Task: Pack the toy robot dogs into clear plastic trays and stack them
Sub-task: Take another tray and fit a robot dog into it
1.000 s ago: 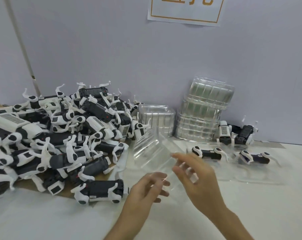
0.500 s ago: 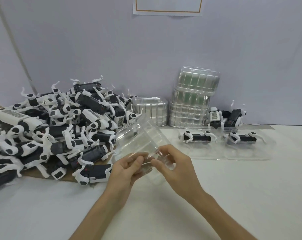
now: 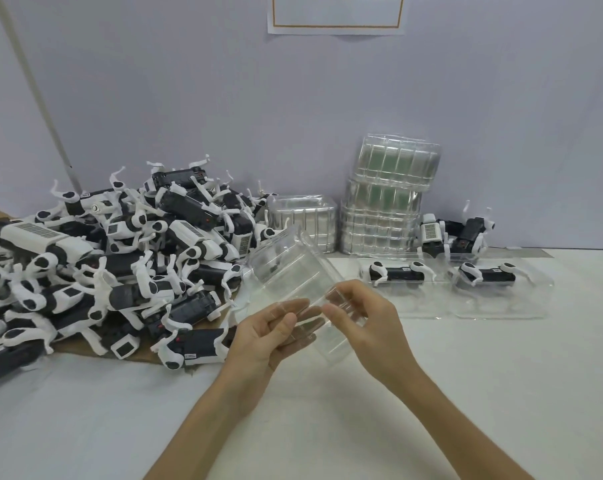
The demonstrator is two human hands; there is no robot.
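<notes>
I hold a clear plastic tray (image 3: 289, 268) tilted in the air in front of me. My left hand (image 3: 265, 336) pinches its near edge from the left and my right hand (image 3: 366, 323) grips the same edge from the right. A big heap of black-and-white toy robot dogs (image 3: 120, 265) covers the left of the table. Two dogs lie in a flat clear tray (image 3: 466, 306) on the right: one (image 3: 397, 271) on its left side, one (image 3: 488, 273) on its right.
Stacks of empty clear trays (image 3: 386, 202) stand against the back wall, with a shorter stack (image 3: 305, 220) to their left. Two loose dogs (image 3: 456, 233) stand behind the filled tray. A paper sign (image 3: 334, 15) hangs on the wall.
A second ago only my fingertips reached for the tray. Both hands have since closed on its near edge and drawn it toward me. The camera has tilted.
</notes>
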